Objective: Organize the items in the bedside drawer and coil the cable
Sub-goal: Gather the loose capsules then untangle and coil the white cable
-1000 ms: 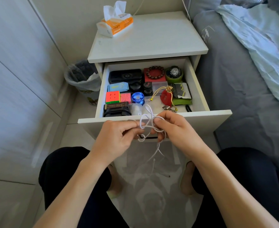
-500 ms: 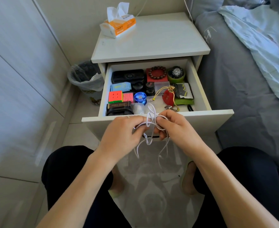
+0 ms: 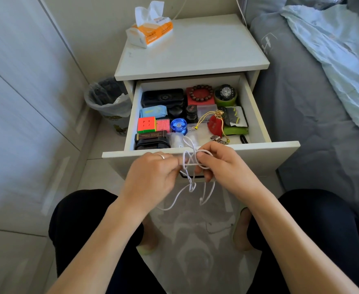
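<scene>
Tissue pack (image 3: 151,28) (opened) lies on nightstand (image 3: 206,52).

The cable (image 3: 192,181) is white, as are the nightstand (image 3: 195,58) and its drawer (image 3: 257,150). Inside: a puzzle cube (image 3: 146,124) with red, green and orange faces, a pink case (image 3: 162,125), a blue yo-yo (image 3: 178,125), a red pouch (image 3: 215,127) with yellow cord — and brown beads (image 3: 201,92) on a red box. The tissue pack (image 3: 151,30) is orange and white.

Both hands close together, left hand (image 3: 153,175) (ringed) curled, right hand (image 3: 221,164) pinching
</scene>
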Available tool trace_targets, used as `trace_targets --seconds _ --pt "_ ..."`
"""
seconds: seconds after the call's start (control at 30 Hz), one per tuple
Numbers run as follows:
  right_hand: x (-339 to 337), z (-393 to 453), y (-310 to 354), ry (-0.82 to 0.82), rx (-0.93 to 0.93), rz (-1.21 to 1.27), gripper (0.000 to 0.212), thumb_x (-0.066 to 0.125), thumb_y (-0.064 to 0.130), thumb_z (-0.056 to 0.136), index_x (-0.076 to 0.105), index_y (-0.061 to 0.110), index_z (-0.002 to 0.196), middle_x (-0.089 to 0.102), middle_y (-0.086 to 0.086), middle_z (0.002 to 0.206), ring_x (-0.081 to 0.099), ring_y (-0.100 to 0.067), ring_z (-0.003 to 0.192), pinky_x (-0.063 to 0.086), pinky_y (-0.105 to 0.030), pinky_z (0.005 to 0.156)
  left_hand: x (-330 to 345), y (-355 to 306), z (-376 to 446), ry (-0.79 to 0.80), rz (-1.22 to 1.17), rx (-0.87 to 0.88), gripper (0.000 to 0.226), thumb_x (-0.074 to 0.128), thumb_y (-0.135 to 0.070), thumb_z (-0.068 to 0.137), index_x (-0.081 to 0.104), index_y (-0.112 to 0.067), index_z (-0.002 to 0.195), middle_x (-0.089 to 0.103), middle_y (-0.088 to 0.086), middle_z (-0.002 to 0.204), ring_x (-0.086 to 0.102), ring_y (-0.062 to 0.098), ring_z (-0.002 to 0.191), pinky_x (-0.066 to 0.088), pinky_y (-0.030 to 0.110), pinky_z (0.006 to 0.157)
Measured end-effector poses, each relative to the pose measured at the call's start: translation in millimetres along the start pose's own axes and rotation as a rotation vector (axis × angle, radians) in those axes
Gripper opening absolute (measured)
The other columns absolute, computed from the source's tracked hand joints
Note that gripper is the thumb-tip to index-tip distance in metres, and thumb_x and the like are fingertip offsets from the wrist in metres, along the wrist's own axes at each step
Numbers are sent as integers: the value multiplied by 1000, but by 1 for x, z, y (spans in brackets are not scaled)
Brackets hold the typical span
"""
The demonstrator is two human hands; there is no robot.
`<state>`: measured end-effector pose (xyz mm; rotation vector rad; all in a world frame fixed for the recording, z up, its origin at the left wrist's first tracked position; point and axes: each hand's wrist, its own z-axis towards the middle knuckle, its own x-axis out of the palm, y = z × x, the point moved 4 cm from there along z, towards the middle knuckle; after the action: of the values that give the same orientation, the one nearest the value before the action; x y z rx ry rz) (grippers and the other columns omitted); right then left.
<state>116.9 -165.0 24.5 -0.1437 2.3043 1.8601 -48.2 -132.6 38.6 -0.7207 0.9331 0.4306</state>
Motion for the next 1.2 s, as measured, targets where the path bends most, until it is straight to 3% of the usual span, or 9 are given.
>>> trace_targets --seconds 0.13,0.23,0.37,0.43,0.53,0.67,0.77,0.93,1.2 --pt "-6 -1 1 -22 -6 13 16 49 18 101 61 10 95 71 0 76 52 -14 57 48 -31 63 -11 34 -5 -147 -126 -350 24 61 -26 93 75 -24 112 77 -7 92 72 19 83 57 37 72" --pt "-8 1 1 -31 -8 0 16 49 18 101 61 9 95 71 1 75 52 -13 56 46 -27 59 -6 20 -6 -3 -6 -204 34 66 -28 91 67 -27 126 73 -10 106 67 17 98 56 38 78" --pt "1 1 0 7 0 -4 15 50 16 100 60 8 92 70 0 71 52 -16 57 45 -33 61 -1 -10 -4 30 -151 -14 15 67 -26 89 78 -23 100 68 -17 76 59 4 68 52 26 62" --pt "-1 0 -1 6 6 9 15 50 17 100 60 10 92 70 0 72 52 -16 58 46 -35 63 -3 12 -5 -83 -299 -210 16 66 -16 94 79 -22 101 68 -24 77 63 -2 66 52 18 67" --pt "-9 0 -1 -26 -4 5 15 49 18 101 61 12 93 71 1 75 52 -12 56 48 -26 60 -7 45 -13 -142 -220 -454 19 62 -17 96 75 -21 109 74 -14 86 70 12 75 57 37 73" --pt "-3 1 1 -4 3 -10 15 49 17 100 61 9 95 72 -1 76 52 -12 56 44 -20 55 -4 13 -7 -25 -51 -160 25 65 -27 92 71 -28 116 73 -12 100 68 13 89 55 32 72" --pt "3 0 -1 32 -4 -20 15 51 18 100 61 8 96 73 -8 80 54 -16 59 47 -32 62 -1 -4 0 -33 -50 -33 14 65 -22 91 76 -28 99 63 -13 70 58 10 64 44 25 54" --pt "-5 -1 -5 18 40 52 18 52 19 101 61 5 94 74 -11 84 65 -20 66 57 -44 78 -7 31 -11 -253 -352 -493 19 63 -10 95 77 -22 98 73 -17 81 70 3 66 57 22 66" --pt "-10 0 -13 -242 40 49 14 60 20 96 66 11 87 67 -7 79 70 -14 71 62 -38 67 0 33 -25 -229 -490 -740 25 51 -8 101 69 -25 100 69 0 72 67 18 52 56 34 59"
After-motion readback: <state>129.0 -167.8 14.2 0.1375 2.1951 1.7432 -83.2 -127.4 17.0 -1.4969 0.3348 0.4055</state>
